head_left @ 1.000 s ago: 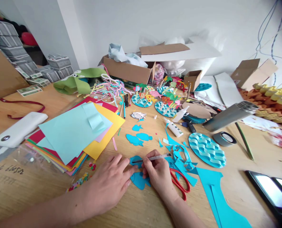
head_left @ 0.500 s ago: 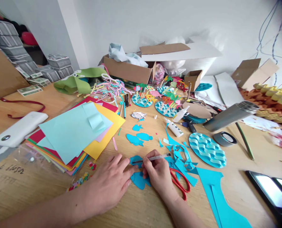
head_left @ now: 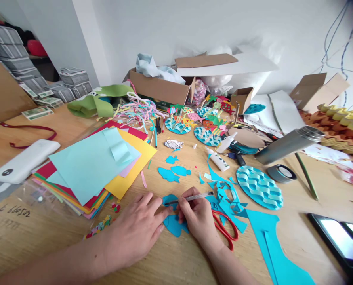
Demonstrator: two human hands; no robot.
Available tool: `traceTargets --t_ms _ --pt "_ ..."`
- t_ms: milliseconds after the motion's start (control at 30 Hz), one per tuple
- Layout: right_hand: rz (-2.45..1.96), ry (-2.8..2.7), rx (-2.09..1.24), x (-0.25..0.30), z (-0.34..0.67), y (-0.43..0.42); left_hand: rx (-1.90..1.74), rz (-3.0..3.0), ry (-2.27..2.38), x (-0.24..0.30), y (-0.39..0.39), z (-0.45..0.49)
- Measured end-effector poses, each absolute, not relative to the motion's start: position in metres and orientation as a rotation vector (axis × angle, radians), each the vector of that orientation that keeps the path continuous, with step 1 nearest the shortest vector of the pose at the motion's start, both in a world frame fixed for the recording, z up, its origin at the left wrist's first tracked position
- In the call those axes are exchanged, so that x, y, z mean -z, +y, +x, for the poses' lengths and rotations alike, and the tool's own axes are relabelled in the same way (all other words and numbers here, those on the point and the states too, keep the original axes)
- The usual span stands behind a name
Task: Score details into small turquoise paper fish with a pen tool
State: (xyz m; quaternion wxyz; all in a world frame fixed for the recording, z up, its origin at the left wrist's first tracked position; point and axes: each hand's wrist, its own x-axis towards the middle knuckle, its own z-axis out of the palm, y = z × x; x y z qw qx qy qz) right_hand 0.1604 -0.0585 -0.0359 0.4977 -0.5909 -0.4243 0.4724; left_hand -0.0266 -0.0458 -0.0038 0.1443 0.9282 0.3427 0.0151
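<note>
My right hand grips a clear pen, its tip over a blue paper fish on the table. My left hand lies with fingers stretched out, the fingertips at the edge of the blue paper. Nearer to me is a second blue paper fish with a line drawn by its head, partly covered by my right hand. Red-handled scissors rest beside my right hand, their blades hidden among blue paper scraps. Several small blue fish cutouts sit farther off.
Coloured paper sheets are stacked on the left near a white power bank. Glue bottles, a wavy blue disc, a metal flask and its lid stand right. A phone lies at the right edge.
</note>
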Motion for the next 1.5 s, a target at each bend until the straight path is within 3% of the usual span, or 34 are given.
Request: traceTargets --t_ms 1500 --pt "-1.392 -0.995 -1.106 0.049 0.161 -0.058 -0.004 2.690 0.989 0.007 -0.044 -0.027"
